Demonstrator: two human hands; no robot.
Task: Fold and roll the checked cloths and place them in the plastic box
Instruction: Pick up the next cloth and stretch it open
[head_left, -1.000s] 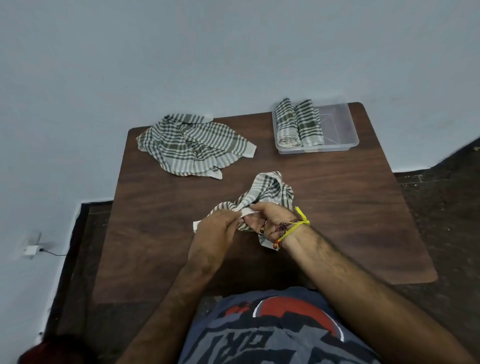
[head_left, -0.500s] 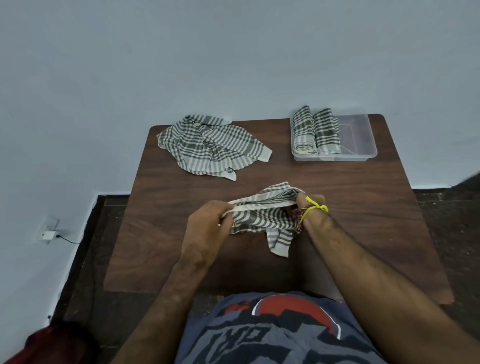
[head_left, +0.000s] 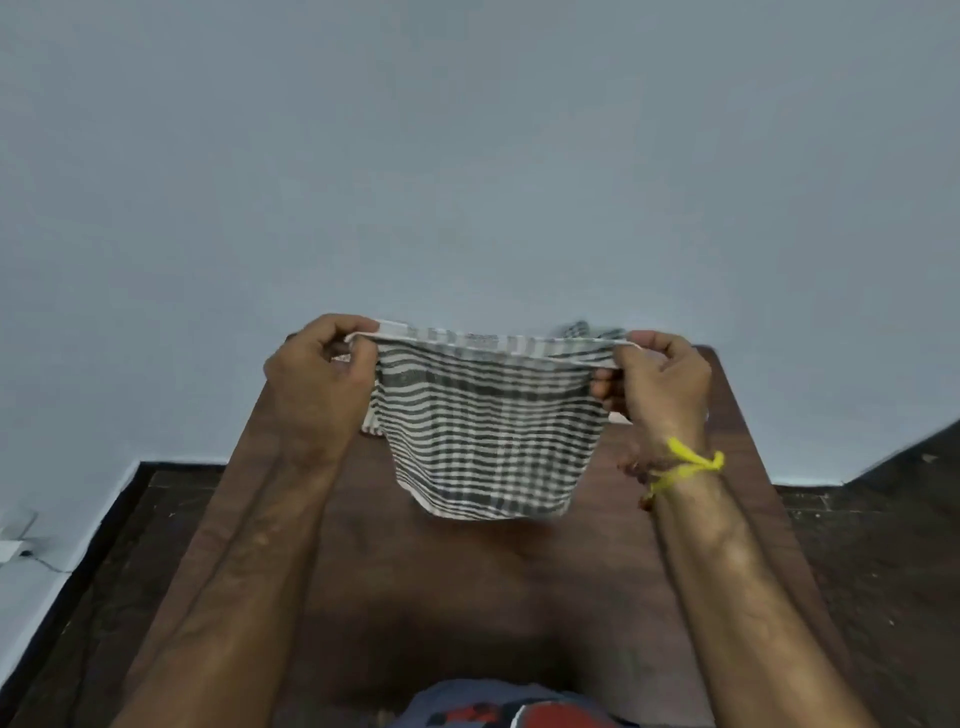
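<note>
The checked cloth (head_left: 488, 426) hangs in the air above the brown bench (head_left: 467, 587), stretched flat between both hands at its top edge. The left hand (head_left: 322, 384) pinches the upper left corner with curled fingers and thumb; the right hand (head_left: 660, 384), a yellow thread (head_left: 685, 465) tied at its wrist, pinches the upper right corner likewise. The cloth's lower edge hangs clear of the bench.

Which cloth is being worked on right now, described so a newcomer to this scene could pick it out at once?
Start at the brown wooden table against the pale wall. Above it, the left hand and right hand are raised, each pinching a top corner of the checked cloth. It hangs spread between them, clear of the tabletop, the only cloth opened out in the air.
</note>
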